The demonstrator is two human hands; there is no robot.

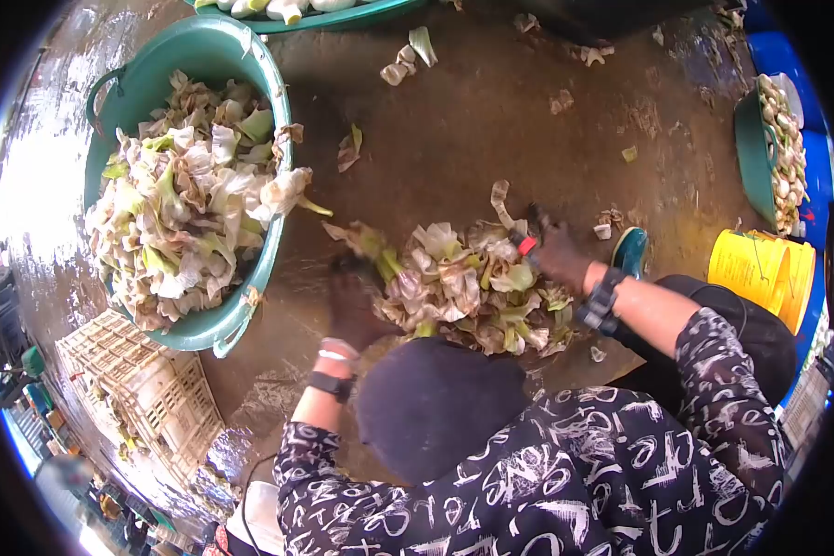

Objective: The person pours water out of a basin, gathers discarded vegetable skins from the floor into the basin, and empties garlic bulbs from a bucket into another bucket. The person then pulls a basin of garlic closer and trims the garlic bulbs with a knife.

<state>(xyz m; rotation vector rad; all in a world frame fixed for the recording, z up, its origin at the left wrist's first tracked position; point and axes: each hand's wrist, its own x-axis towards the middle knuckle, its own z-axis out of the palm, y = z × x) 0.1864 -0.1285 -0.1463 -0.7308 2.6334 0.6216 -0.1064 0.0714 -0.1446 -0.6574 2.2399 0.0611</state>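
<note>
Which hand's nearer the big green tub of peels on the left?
Left. The left hand is at the side of the peel pile facing the tub, not touching it; the right hand is at the pile's opposite side.

The green tub (208, 56) is smooth plastic with a soft sheen; the peelings (185, 208) inside it look papery and crinkled. Right of the tub, the heap (449, 283) looks equally papery, the floor (473, 130) wet and unevenly glossy. Below the tub, the crate (153, 380) looks like dull, latticed plastic. Below and right of the tub, the cap (435, 408) is matt cloth.
</note>
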